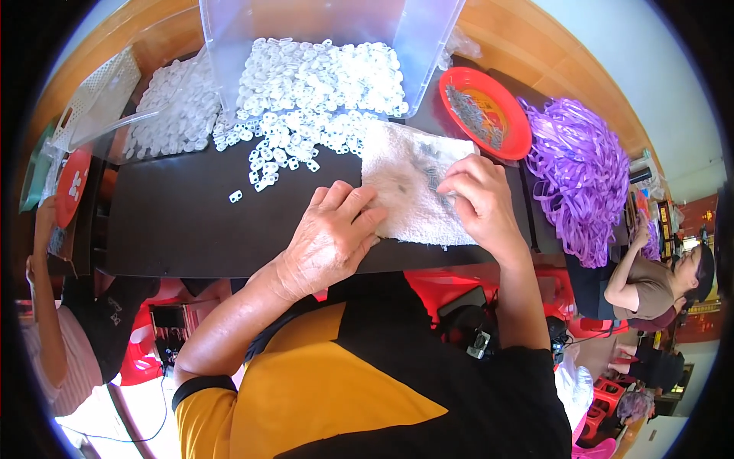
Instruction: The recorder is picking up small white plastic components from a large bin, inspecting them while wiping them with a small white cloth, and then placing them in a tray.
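A white terry towel [401,210] with grey smudges lies on the dark table in front of me. Small thin metal pieces [430,159] are scattered on its upper right part. My left hand [325,237] is at the towel's left edge, fingers curled together; what they hold, if anything, is hidden. Over the towel's right side, my right hand [487,205] has thumb and fingers bent into a pinch close to the metal pieces. Anything between those fingertips is too small to make out. Small white plastic pieces with holes [294,138] spill toward the towel.
A clear plastic bin [329,23], tipped toward me, holds more white pieces. Beyond the towel sits a red dish [520,130] of metal pieces. Purple ribbon loops [581,176] heap at the right. One stray white piece [235,196] lies left. Co-workers sit on both sides.
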The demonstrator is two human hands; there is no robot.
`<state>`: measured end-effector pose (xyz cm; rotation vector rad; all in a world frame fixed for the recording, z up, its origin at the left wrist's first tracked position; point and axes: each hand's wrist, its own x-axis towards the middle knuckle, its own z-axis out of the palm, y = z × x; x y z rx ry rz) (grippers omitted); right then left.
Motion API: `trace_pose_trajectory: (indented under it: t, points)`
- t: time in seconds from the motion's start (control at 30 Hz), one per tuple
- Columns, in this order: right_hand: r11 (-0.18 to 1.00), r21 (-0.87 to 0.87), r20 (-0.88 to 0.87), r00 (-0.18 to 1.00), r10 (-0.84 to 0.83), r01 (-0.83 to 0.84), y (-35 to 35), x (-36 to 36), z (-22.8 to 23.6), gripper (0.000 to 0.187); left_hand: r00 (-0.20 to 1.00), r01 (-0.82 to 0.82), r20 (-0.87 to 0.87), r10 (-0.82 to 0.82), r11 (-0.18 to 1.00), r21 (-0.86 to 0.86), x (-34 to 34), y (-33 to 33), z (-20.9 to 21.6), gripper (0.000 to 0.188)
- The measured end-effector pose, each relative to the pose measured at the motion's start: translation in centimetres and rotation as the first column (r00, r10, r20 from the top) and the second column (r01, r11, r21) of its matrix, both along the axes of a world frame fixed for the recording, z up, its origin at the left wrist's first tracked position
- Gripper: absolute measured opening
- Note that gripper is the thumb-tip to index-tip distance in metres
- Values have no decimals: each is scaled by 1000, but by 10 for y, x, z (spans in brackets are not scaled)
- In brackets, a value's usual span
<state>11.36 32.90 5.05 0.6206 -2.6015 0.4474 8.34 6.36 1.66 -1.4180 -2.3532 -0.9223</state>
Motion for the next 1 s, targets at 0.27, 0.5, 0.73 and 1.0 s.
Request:
trace_pose_trajectory:
  t: [0.27, 0.5, 0.73, 1.0]
  points:
    - [1000, -21, 50, 999, -14, 15, 1, -2, -5, 21, 1000, -9, -11, 9, 1000, -7, 0, 1, -1, 41]
    - [979, -201, 55, 998, 34, -22, -13, -5, -2, 19, 1000, -14, -8, 14, 1000, -14, 1, 0, -2, 40]
    - [767, -640, 232, 961, 152, 33, -24, -6, -11, 16, 1000, -13, 6, 13, 1000, -3, 2, 0, 1, 39]
    - [482, -858, 334, 907, 257, 179, -38, -5, -9, 10, 998, -67, -8, 69, 980, 187, -3, -3, -5, 29]
